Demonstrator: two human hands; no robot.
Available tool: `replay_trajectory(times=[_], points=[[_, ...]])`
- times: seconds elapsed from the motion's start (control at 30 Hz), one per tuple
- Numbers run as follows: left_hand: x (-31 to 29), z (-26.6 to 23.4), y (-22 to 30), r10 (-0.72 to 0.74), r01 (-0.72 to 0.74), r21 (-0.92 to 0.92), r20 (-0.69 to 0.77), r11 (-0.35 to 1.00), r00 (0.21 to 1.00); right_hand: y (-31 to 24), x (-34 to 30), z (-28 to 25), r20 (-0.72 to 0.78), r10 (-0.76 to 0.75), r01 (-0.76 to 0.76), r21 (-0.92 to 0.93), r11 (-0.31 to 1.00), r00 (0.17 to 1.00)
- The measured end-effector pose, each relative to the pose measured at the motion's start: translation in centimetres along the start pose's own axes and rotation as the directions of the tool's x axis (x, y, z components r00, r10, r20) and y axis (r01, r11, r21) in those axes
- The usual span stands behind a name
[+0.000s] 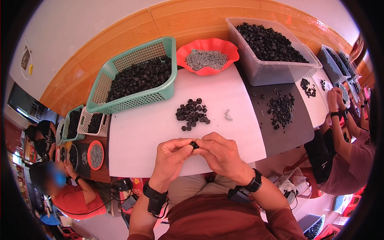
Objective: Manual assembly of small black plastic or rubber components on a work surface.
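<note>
Over the near part of the white table sheet, both my hands meet at one small black plastic part (194,145). My left hand (173,157) pinches it from the left between thumb and fingers. From the other side my right hand (220,153) grips it too, fingertips closed around it. Just beyond my fingers lies a loose pile of small round black plastic parts (192,114). To the right of that pile rests a little heap of thin silvery metal pieces (228,115). Finer detail of the held part is covered by my fingertips.
Along the back stand a green basket (132,105) of black parts, a red scalloped bowl (207,72) of metal pieces and a clear bin (276,72) of black parts. A dark mat (296,136) holds another pile. Co-workers sit at left (82,200) and right (348,160).
</note>
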State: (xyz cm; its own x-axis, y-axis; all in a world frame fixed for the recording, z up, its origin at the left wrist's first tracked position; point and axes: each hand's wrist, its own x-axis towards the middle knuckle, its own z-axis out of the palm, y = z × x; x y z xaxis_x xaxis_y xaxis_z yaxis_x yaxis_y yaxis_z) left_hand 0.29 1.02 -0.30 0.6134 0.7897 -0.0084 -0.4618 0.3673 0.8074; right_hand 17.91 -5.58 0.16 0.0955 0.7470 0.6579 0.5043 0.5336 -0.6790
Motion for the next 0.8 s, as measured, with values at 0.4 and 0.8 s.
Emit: replay_trajectory(times=[0.4,0.8], points=[[-0.04,-0.06,-0.04,-0.002,0.002,0.003,0.014,1.0,1.0,-0.16,-0.09,-0.07,0.025,0.001,-0.001,-0.025,1.0,1.0],[-0.02,0.19,0.19,-0.015,0.015,0.014,0.009,1.0,1.0,-0.37,0.07,-0.14,0.028,0.011,-0.011,-0.015,1.0,1.0]])
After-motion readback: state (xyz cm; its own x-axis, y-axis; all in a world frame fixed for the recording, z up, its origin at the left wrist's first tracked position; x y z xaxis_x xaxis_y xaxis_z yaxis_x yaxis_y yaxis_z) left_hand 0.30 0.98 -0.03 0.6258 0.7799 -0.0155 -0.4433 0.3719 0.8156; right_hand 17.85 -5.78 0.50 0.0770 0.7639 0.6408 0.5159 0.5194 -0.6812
